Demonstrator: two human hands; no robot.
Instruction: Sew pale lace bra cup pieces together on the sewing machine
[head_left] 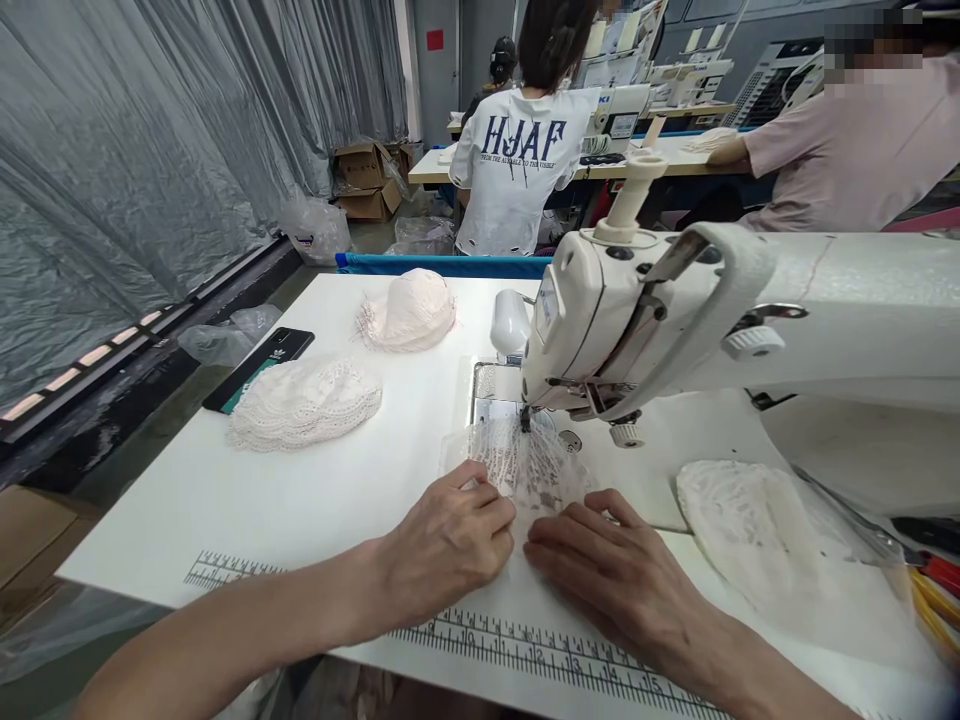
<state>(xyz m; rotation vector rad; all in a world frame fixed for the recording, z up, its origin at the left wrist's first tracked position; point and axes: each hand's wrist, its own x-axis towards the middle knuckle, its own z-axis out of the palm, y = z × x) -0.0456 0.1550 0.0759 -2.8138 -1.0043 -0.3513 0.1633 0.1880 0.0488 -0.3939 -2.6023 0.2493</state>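
Observation:
A piece of white lace fabric (525,462) lies on the white table (225,500) under the needle of a white sewing machine (675,310). My left hand (450,545) rests on the near left edge of the lace, fingers curled and pinching it. Just to its right, my right hand (607,570) lies on the near right part of the lace, its fingers pressed together against the fabric. The two hands nearly touch.
Two stacks of lace cups (304,402) (409,312) and a black phone (259,368) sit at the left. More lace in plastic (757,530) lies at the right, by red and yellow tools (934,590). A printed ruler (525,645) runs along the near edge. Other people sit beyond.

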